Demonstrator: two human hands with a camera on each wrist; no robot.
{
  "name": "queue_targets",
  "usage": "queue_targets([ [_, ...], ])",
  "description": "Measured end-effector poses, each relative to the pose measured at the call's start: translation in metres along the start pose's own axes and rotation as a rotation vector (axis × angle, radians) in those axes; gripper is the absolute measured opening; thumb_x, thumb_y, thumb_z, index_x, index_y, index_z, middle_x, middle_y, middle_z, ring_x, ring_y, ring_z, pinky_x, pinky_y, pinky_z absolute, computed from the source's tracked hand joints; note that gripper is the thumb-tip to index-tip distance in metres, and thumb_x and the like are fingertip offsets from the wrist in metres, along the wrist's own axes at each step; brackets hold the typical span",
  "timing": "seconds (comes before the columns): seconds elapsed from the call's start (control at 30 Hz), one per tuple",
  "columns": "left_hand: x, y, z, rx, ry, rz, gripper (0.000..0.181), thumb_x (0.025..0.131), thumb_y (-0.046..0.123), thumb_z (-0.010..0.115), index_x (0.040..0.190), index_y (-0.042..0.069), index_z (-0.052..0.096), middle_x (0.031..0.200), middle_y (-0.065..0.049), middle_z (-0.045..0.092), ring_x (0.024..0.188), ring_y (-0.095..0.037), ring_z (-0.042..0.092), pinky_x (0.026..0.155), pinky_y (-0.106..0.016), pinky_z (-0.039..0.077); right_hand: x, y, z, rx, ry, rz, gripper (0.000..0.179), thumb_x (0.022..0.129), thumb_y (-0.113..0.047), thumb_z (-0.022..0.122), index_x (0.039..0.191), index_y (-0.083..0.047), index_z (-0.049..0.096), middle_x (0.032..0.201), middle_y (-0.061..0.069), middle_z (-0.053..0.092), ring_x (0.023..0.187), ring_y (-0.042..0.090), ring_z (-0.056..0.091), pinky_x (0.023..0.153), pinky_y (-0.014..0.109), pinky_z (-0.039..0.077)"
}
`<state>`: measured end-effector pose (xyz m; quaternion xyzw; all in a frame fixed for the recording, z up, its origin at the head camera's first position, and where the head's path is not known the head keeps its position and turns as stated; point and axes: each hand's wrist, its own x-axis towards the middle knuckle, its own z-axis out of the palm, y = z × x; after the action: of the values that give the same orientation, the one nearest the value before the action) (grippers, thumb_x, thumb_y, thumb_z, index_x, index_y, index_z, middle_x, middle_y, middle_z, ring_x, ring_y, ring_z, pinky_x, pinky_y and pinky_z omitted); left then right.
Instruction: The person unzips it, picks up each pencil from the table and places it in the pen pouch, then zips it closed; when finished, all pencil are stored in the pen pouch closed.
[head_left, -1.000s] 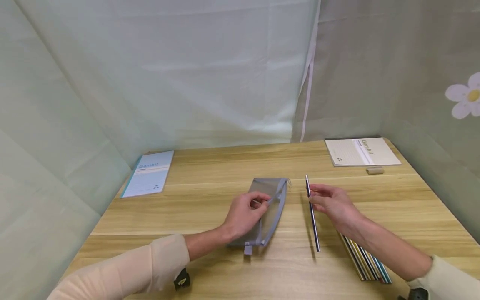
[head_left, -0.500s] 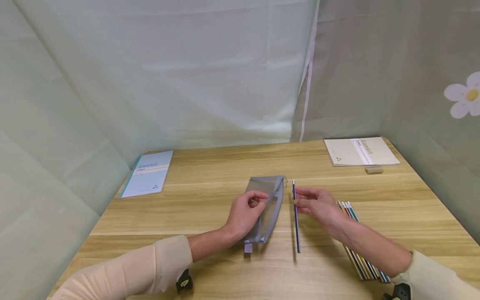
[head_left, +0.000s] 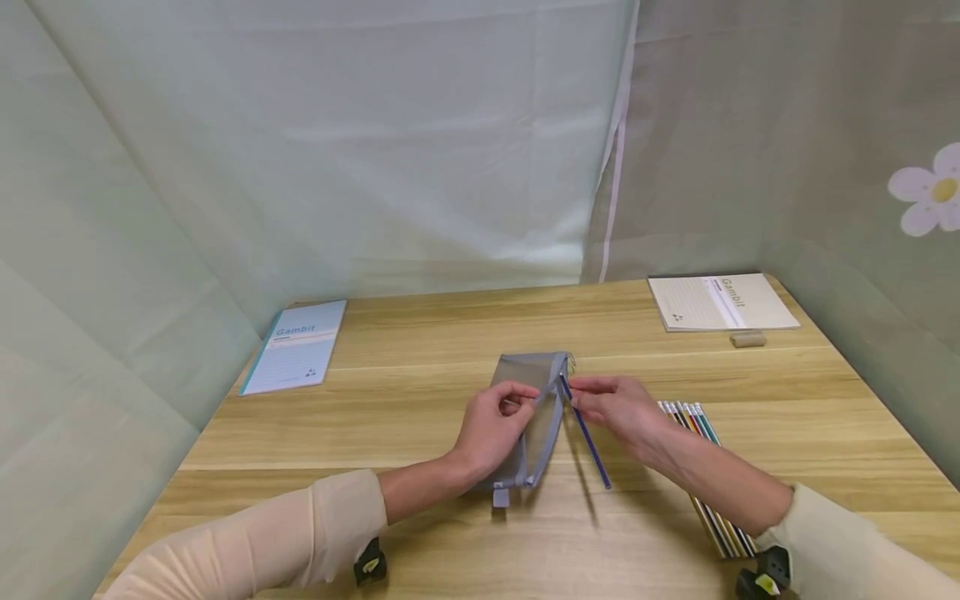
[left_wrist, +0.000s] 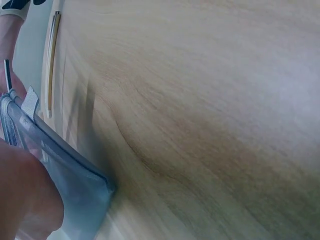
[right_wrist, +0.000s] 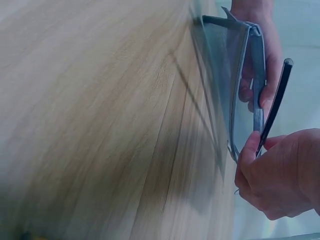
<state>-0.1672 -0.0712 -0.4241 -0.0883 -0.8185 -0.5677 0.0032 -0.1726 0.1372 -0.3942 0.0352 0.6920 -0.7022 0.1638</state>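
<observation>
A grey see-through zip pouch (head_left: 525, 369) stands with its mouth spread open toward the right. My left hand (head_left: 487, 425) pinches one edge of that mouth between thumb and fingers. With my right hand (head_left: 618, 414) I pinch a dark blue pencil (head_left: 590, 443) close to its far end. That end overlaps the pouch's far corner, and the near end slants out to the right, above the table. In the right wrist view, the pencil (right_wrist: 279, 97) tilts beside the zip edge, its gripped end hidden by my fingers. Several striped pencils (head_left: 712, 521) lie side by side under my right forearm.
A blue notebook (head_left: 296, 348) lies at the back left of the wooden table (head_left: 420, 333). At the back right are a cream notebook (head_left: 720, 304) and a small beige cylinder (head_left: 747, 339). Hanging cloth (head_left: 450, 150) encloses the table behind and at the sides.
My right hand has moved left with the pencil, from beside the pouch to its mouth. The pencil has tilted, its far end swinging left. My left hand stays on the pouch's edge.
</observation>
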Motion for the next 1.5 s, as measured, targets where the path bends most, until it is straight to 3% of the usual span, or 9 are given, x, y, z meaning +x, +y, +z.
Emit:
queue_targets([
  [0.3, -0.002, 0.002, 0.002, 0.025, -0.013, 0.026, 0.016, 0.096, 0.003, 0.070, 0.110, 0.005, 0.078, 0.094, -0.002, 0.072, 0.083, -0.011, 0.066, 0.071, -0.021, 0.056, 0.012, 0.000, 0.007, 0.014, 0.080, 0.016, 0.042, 0.104, 0.006, 0.059, 0.144, 0.014, 0.053, 0.144, 0.030, 0.056, 0.130, 0.034, 0.060, 0.103, 0.030, 0.056],
  [0.6, -0.004, 0.000, 0.005, 0.042, -0.024, 0.045, 0.015, 0.097, 0.006, 0.071, 0.110, 0.006, 0.077, 0.094, -0.001, 0.072, 0.083, -0.010, 0.067, 0.071, -0.021, 0.057, 0.020, 0.002, 0.016, 0.030, 0.146, 0.017, 0.037, 0.103, 0.006, 0.062, 0.139, 0.014, 0.059, 0.138, 0.031, 0.062, 0.112, 0.023, 0.067, 0.092, 0.026, 0.059],
  [0.8, -0.003, 0.001, 0.006, 0.045, -0.040, 0.055, 0.015, 0.097, 0.005, 0.071, 0.111, 0.007, 0.077, 0.094, 0.001, 0.071, 0.083, -0.010, 0.067, 0.072, -0.022, 0.058, 0.023, 0.002, 0.024, 0.039, 0.167, 0.015, 0.039, 0.100, 0.010, 0.063, 0.138, 0.014, 0.059, 0.134, 0.031, 0.063, 0.109, 0.025, 0.068, 0.093, 0.028, 0.060],
  [1.0, -0.001, 0.001, 0.008, 0.051, -0.037, 0.060, 0.015, 0.097, 0.006, 0.071, 0.110, 0.008, 0.077, 0.092, 0.002, 0.072, 0.081, -0.009, 0.067, 0.071, -0.022, 0.058, 0.028, 0.003, 0.030, 0.038, 0.191, 0.003, 0.038, 0.098, 0.012, 0.065, 0.135, 0.015, 0.060, 0.126, 0.029, 0.067, 0.101, 0.023, 0.069, 0.085, 0.026, 0.061],
  [1.2, 0.000, 0.002, 0.009, 0.051, -0.027, 0.059, 0.013, 0.096, 0.007, 0.072, 0.109, 0.007, 0.076, 0.091, 0.000, 0.071, 0.080, -0.010, 0.066, 0.069, -0.022, 0.056, 0.030, 0.005, 0.031, 0.046, 0.193, -0.002, 0.036, 0.100, 0.009, 0.065, 0.135, 0.015, 0.060, 0.123, 0.029, 0.069, 0.090, 0.018, 0.072, 0.086, 0.030, 0.062],
  [1.5, 0.002, 0.002, 0.008, 0.054, -0.028, 0.061, 0.012, 0.097, 0.008, 0.073, 0.109, 0.007, 0.076, 0.091, -0.001, 0.070, 0.080, -0.010, 0.065, 0.069, -0.020, 0.055, 0.027, 0.005, 0.030, 0.111, 0.162, 0.009, 0.037, 0.102, 0.011, 0.060, 0.139, 0.017, 0.055, 0.127, 0.035, 0.065, 0.093, 0.022, 0.074, 0.088, 0.032, 0.063],
])
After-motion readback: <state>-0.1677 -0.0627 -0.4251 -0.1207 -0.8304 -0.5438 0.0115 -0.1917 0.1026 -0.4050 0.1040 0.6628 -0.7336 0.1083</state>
